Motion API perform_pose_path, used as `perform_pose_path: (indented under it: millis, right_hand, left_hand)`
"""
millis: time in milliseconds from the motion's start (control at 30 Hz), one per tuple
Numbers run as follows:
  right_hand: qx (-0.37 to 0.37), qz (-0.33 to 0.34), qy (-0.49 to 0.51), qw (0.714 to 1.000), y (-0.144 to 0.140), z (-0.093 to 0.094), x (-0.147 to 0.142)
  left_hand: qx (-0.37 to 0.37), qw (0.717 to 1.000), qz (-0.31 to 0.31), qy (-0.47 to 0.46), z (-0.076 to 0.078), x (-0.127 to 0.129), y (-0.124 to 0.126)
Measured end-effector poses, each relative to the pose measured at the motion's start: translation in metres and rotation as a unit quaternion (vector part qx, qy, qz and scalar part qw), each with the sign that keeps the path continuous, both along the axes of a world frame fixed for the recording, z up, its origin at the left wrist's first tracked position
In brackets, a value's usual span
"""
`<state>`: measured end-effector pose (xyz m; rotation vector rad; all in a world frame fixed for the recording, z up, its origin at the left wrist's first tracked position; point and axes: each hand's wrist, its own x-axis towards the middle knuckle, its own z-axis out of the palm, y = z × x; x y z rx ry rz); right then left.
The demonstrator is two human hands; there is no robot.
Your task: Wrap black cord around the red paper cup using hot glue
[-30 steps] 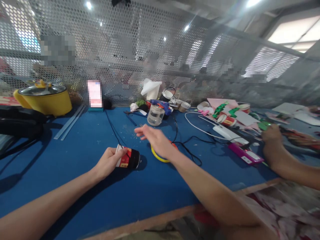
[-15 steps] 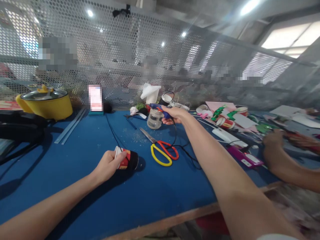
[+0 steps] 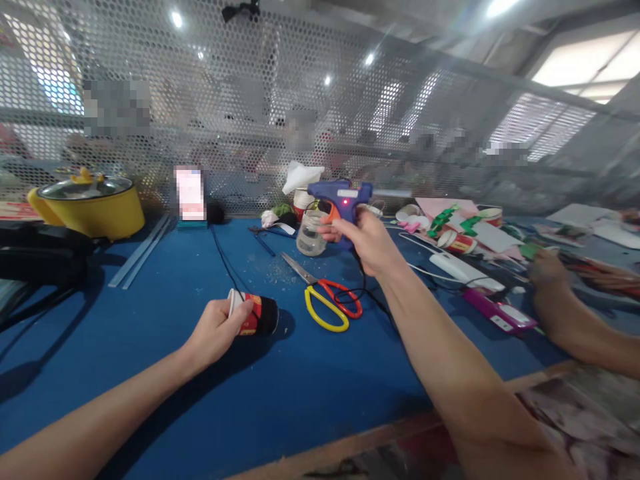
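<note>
My left hand [image 3: 219, 327] is closed round a red and white paper cup [image 3: 248, 316] lying on its side, its far end wrapped in black yarn. A black strand [image 3: 223, 257] runs from the cup back to a dark ball of yarn [image 3: 215, 213]. My right hand [image 3: 367, 240] grips a blue hot glue gun [image 3: 340, 192] with an orange trigger, a lit red light and a clear glue stick out of its back. The gun is raised beside a clear jar [image 3: 311, 233]. Scissors [image 3: 327, 308] with one yellow and one red handle lie between my hands.
A yellow pot [image 3: 95, 207] with a glass lid and a lit phone [image 3: 191, 195] stand at the back left. Two glue sticks [image 3: 140, 253] lie near them. On the right are a purple power strip [image 3: 499, 312], paper scraps and another person's arm [image 3: 575, 327]. A perforated metal screen [image 3: 240, 133] rises behind.
My right hand has lifted the glue gun from low by the jar, and its body now shows side-on. The left hand and cup have stayed nearly still.
</note>
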<state>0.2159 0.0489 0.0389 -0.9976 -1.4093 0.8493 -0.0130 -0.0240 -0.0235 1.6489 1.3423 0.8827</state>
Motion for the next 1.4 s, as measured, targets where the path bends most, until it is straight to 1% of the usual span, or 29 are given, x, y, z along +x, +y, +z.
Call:
perform_pose_path:
  millis: [67, 167, 233, 333, 400, 500, 600, 900, 1067, 1167, 1267, 1400]
  right_hand:
    - [-0.055, 0.082, 0.001, 0.995, -0.024, -0.001, -0.004]
    - [-0.125, 0.13, -0.054, 0.982, -0.05, -0.01, -0.01]
    - [-0.135, 0.154, -0.103, 0.973, -0.06, -0.017, -0.014]
    - [-0.133, 0.177, -0.166, 0.961, -0.069, -0.024, -0.019]
    - [-0.151, 0.178, -0.202, 0.951, -0.073, -0.025, -0.021]
    - [-0.177, 0.173, -0.253, 0.935, -0.079, -0.022, -0.023]
    - [-0.165, 0.163, -0.279, 0.932, -0.083, -0.019, -0.026]
    - [-0.161, 0.167, -0.296, 0.927, -0.086, -0.021, -0.03]
    - [-0.16, 0.17, -0.307, 0.923, -0.089, -0.024, -0.029]
    - [-0.143, 0.156, -0.33, 0.92, -0.089, -0.025, -0.029]
    - [-0.109, 0.131, -0.368, 0.914, -0.089, -0.026, -0.028]
    - [-0.086, 0.129, -0.394, 0.906, -0.09, -0.024, -0.027]
  left_hand:
    - [0.035, 0.999, -0.001, 0.015, 0.0, 0.0, 0.0]
    - [0.062, 0.998, 0.008, 0.031, 0.001, -0.001, 0.001]
    - [0.048, 0.998, 0.023, 0.028, 0.0, -0.001, 0.002]
    - [0.002, 0.998, 0.051, 0.019, -0.001, -0.004, 0.007]
    - [-0.018, 0.998, 0.066, 0.015, -0.001, -0.005, 0.01]
    - [-0.021, 0.997, 0.07, 0.013, -0.003, -0.007, 0.012]
    - [-0.022, 0.997, 0.065, 0.016, -0.003, -0.007, 0.013]
    - [-0.018, 0.998, 0.064, 0.005, 0.003, -0.004, 0.012]
    - [-0.032, 0.997, 0.071, 0.0, 0.0, -0.004, 0.013]
    - [-0.033, 0.997, 0.062, -0.01, -0.001, -0.005, 0.013]
    - [-0.023, 0.998, 0.061, 0.003, -0.001, -0.004, 0.013]
    - [-0.022, 0.998, 0.061, 0.016, 0.001, -0.003, 0.012]
